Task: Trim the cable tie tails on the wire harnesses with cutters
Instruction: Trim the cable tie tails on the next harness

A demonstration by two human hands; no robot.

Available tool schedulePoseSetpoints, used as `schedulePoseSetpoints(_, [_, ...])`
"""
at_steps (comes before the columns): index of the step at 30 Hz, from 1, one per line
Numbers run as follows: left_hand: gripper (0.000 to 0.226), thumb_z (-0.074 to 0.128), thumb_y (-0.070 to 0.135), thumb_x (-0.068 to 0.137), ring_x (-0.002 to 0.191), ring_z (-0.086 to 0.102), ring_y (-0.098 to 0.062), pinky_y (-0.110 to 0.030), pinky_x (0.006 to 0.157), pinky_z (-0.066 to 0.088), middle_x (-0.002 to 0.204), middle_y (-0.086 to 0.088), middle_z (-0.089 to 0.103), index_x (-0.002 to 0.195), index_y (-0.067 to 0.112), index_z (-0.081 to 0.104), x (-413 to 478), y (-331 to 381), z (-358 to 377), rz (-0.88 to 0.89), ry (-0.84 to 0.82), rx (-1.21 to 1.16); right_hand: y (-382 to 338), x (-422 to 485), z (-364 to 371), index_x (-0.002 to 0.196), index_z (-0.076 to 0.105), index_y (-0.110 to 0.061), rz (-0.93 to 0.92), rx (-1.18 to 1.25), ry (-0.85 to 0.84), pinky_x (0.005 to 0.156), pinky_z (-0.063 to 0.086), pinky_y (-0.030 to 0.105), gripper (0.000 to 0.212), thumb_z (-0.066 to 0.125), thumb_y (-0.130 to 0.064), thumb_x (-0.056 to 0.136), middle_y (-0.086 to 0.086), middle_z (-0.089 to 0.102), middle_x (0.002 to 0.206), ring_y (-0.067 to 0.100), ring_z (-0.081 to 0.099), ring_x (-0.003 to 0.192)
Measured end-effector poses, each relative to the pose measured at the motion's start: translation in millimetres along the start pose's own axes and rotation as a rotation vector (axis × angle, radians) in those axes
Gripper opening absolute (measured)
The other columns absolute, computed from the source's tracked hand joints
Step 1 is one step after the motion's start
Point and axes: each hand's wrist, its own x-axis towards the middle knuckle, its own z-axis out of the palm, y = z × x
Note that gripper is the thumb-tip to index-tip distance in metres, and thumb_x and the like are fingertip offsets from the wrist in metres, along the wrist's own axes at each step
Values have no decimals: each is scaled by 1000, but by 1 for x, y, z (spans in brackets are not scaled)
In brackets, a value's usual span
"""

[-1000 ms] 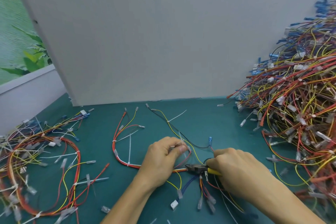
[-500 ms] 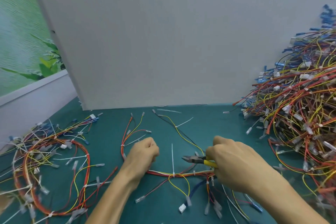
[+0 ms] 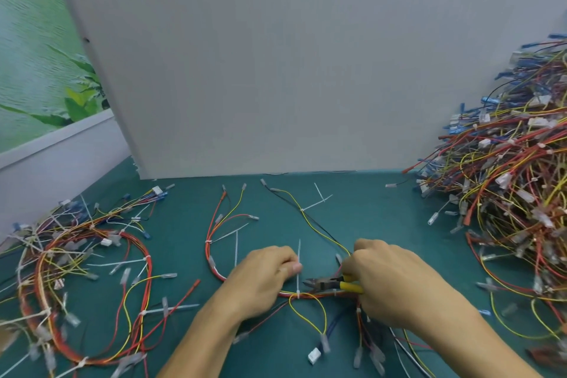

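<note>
Near the front middle of a teal worktop (image 3: 368,212), a person's two bare hands work on one wire harness (image 3: 310,295), a thin bundle of red and yellow wires running across the view from 9 to 3 o'clock. A white cable tie tail (image 3: 299,250) rises from that bundle, its long axis pointing straight toward 12 o'clock. The left hand (image 3: 264,282) has its fingers curled, and the thumb and forefinger appear to pinch the tail partway up, steadying it. The right hand (image 3: 395,285) is wrapped around the yellow handles of a pair of cutters (image 3: 325,282), which lie crosswise to the tail with the dark nose aimed at 9 o'clock. The nose sits just beside the tail, a little above the tie's head on the bundle; how far the jaws are parted is unclear. So the tail lies at 9 o'clock from the tool, and the cut looks close but not yet made. A loose spread of harnesses (image 3: 70,270) lies at 8 o'clock, a tall heap of harnesses (image 3: 506,199) at 3 o'clock, and a grey panel (image 3: 276,70) stands behind.
</note>
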Motion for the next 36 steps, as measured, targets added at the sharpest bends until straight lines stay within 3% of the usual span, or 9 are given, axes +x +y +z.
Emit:
schedulePoseSetpoints(3, [16,53,25,95,66,47,-4,-20,66,39,73,10,59,81,25,60,0,4,2,38,33,-153,-2,-1,-2,94,60,-20,-19,-26,-12,62,38,33,22,47,-12,78,-1,43,96,31,57,90])
schedulePoseSetpoints(15, [17,54,19,95,69,53,-4,-26,74,44,69,14,62,79,23,60,0,6,5,60,76,-266,-1,0,-2,88,61,-17,-14,-27,-37,63,42,32,17,49,-12,77,1,49,98,31,58,89])
schedulePoseSetpoints(19, [17,54,17,94,69,52,-3,-26,75,44,67,15,61,79,22,61,0,6,5,65,81,-276,-3,2,0,80,56,-17,-24,-25,-39,63,44,33,12,48,-10,76,2,47,92,32,53,80])
schedulePoseSetpoints(26, [17,54,18,94,70,53,-2,-23,75,43,66,18,61,79,22,60,0,5,5,59,84,-274,-1,5,5,78,54,-15,-23,7,-39,67,53,39,7,50,-10,78,2,48,91,31,57,86])
schedulePoseSetpoints(32, [18,54,20,95,68,52,-1,-19,70,41,68,15,62,78,23,60,1,5,7,41,90,-263,-3,5,6,87,61,-20,-6,-12,-47,66,49,36,13,65,-30,80,3,51,92,32,57,85])
schedulePoseSetpoints(36, [20,51,21,96,64,47,-3,-22,67,39,67,16,60,77,25,56,2,3,7,48,107,-237,-6,4,6,88,61,-22,-20,-28,-41,62,38,33,9,62,-29,83,4,49,90,31,47,77])
